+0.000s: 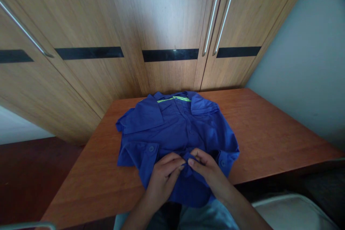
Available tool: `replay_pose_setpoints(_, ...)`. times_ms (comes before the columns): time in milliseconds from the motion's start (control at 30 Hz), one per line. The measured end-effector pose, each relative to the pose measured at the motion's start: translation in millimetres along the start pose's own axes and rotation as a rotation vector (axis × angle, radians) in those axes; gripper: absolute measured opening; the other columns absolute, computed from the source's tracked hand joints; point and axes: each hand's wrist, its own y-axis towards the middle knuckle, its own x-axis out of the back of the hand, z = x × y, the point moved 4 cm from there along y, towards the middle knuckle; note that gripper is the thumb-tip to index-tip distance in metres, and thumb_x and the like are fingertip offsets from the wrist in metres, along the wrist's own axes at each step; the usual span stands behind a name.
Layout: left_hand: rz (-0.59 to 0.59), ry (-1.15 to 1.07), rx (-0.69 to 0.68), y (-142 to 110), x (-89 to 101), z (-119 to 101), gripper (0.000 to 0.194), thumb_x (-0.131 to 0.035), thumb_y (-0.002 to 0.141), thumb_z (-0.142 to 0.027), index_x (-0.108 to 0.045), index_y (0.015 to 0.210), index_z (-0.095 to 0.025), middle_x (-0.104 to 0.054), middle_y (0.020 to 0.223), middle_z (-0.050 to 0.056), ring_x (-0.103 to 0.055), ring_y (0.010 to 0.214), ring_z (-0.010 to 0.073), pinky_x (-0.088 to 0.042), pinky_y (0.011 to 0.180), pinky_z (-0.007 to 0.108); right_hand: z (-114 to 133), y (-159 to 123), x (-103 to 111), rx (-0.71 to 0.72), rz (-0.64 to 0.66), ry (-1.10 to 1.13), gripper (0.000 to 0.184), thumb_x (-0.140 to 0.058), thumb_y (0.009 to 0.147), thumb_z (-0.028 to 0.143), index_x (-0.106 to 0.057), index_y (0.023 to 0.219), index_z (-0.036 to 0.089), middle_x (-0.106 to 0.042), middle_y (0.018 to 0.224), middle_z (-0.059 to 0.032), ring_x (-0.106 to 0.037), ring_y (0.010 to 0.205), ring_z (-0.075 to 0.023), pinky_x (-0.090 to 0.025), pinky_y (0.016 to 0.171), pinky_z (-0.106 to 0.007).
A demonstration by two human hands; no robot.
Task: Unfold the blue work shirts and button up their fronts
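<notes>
A blue long-sleeved shirt (172,125) lies front side up, its collar toward the wardrobe and its sleeves folded in so that the buttoned cuffs rest near its lower part. Yellow-green trim shows inside the collar. At the lower front placket, my left hand (167,170) pinches the cloth between thumb and fingers. Close beside it, my right hand (203,167) is closed on the same bunched stretch of placket. Whether a button is between the fingertips is hidden. The shirt's hem hangs over the near table edge toward my lap.
The shirt lies on a reddish-brown wooden table (269,129). Behind it stands a wooden wardrobe (172,18) with long metal handles. A pale wall (304,61) borders the right side. A light-coloured chair seat (291,210) is at the lower right.
</notes>
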Motion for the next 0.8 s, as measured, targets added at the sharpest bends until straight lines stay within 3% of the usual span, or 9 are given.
replay_pose_setpoints(333,-0.095,0.037,-0.016,-3.2,0.1,-0.3,0.020,-0.052,0.091,-0.018,-0.071,0.094,-0.020,-0.064,0.083,0.004,-0.060,0.077,0.0145,-0.048,0.069,0.023,4.6,-10.1,-1.0,0.207,-0.165,-0.388,0.022,-0.060,0.084,0.040,-0.057,0.078,0.019,-0.048,0.062,0.0052,-0.047,0.060,-0.0108,-0.038,0.057,-0.020)
replay_pose_setpoints(533,-0.104,0.063,-0.028,-4.0,0.7,0.3,0.021,-0.052,0.090,-0.016,-0.070,0.099,-0.021,-0.065,0.088,0.005,-0.062,0.082,0.0147,-0.050,0.073,0.023,10.1,-20.3,-12.3,0.323,-0.206,-0.648,0.015,-0.049,0.091,0.030,-0.061,0.093,0.021,-0.066,0.082,-0.0015,-0.062,0.077,-0.0159,-0.046,0.071,-0.023)
replay_pose_setpoints(600,-0.110,0.064,-0.025,-3.7,1.2,-0.1,0.022,-0.052,0.090,-0.016,-0.070,0.100,-0.021,-0.066,0.088,0.005,-0.062,0.082,0.0148,-0.050,0.074,0.023,11.8,-21.1,-14.7,0.355,-0.215,-0.664,0.017,-0.047,0.092,0.029,-0.062,0.097,0.022,-0.068,0.089,-0.0035,-0.064,0.084,-0.0174,-0.047,0.077,-0.024)
replay_pose_setpoints(700,-0.105,0.069,-0.013,-4.8,1.7,-0.1,0.022,-0.052,0.090,-0.017,-0.070,0.101,-0.022,-0.066,0.089,0.005,-0.062,0.082,0.0150,-0.051,0.073,0.023,13.7,-18.8,-11.3,0.344,-0.206,-0.623,0.021,-0.045,0.093,0.031,-0.063,0.092,0.021,-0.069,0.085,-0.0034,-0.064,0.079,-0.0168,-0.048,0.073,-0.023)
replay_pose_setpoints(800,-0.084,0.092,-0.035,-10.8,4.8,-0.3,0.022,-0.052,0.091,-0.019,-0.070,0.102,-0.022,-0.067,0.091,0.006,-0.062,0.083,0.0153,-0.051,0.072,0.023,17.2,-16.7,10.6,0.294,-0.266,-0.576,0.026,-0.048,0.092,0.038,-0.064,0.084,0.020,-0.067,0.076,-0.0018,-0.062,0.070,-0.0157,-0.048,0.064,-0.022)
